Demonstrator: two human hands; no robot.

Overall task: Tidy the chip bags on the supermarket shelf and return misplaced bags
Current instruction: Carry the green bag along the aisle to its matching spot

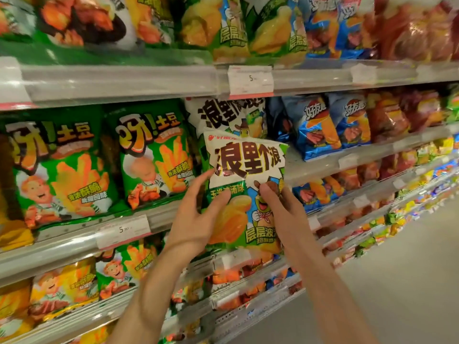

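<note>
A white-and-green chip bag (244,165) with bold dark lettering is held upright in front of the middle shelf (74,244). My left hand (196,219) grips its lower left edge, thumb on the front. My right hand (280,202) pinches its lower right side. Directly behind it stands a second bag of the same kind (223,112), its lower half hidden. Green fries bags (151,155) fill the shelf to the left. Blue bags (315,127) stand to the right.
The upper shelf rail (124,83) carries a price tag (250,80) just above the held bag. Lower shelves (248,309) hold more snack bags. The aisle floor (409,281) runs along the right.
</note>
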